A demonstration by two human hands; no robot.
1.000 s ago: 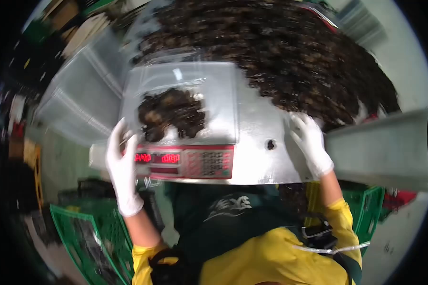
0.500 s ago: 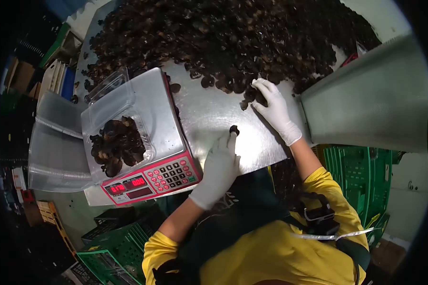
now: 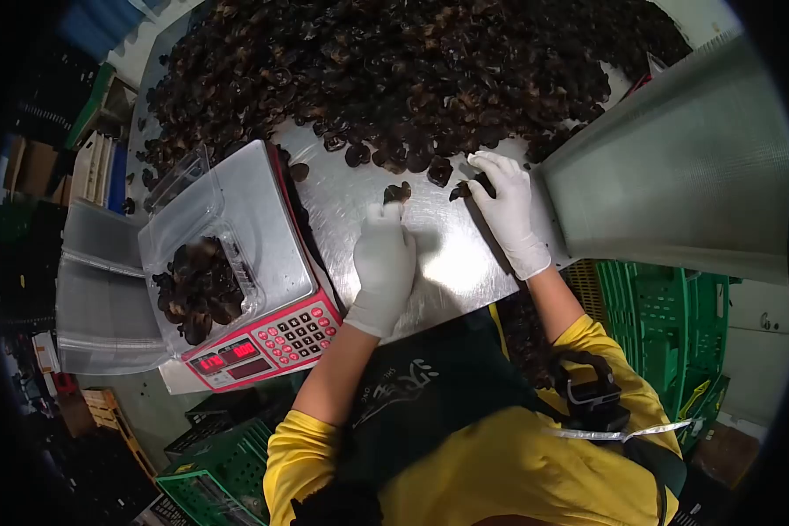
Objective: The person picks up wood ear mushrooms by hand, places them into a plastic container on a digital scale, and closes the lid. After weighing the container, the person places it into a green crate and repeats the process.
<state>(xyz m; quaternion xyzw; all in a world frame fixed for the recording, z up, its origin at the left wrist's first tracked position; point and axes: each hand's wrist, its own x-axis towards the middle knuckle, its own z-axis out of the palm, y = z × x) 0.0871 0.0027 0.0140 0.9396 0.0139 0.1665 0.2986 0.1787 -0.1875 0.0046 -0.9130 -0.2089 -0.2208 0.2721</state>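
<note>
My left hand (image 3: pixel 384 270), in a white glove, is closed at the fingertips on a dark wood ear mushroom (image 3: pixel 398 192) over the metal table. My right hand (image 3: pixel 508 210), gloved too, has its fingers curled round dark wood ear pieces (image 3: pixel 459 191), partly hidden by the hand. Beyond both hands spreads a large heap of wood ear mushrooms (image 3: pixel 386 79). To the left, a clear plastic tray (image 3: pixel 252 285) with wood ears in it rests on the red-edged weighing scale (image 3: pixel 285 254), whose red digits are lit.
Stacked clear plastic trays (image 3: pixel 105 298) stand left of the scale. A tall stack of clear plastic (image 3: pixel 675 167) leans in from the right. Green crates (image 3: pixel 666 324) are at the right below the table, with another green crate (image 3: pixel 215 465) at lower left.
My left hand has moved up and left across the table, the mushroom at its fingertips. My right hand stays near the heap's edge, its fingers still curled. The view has shifted slightly.
</note>
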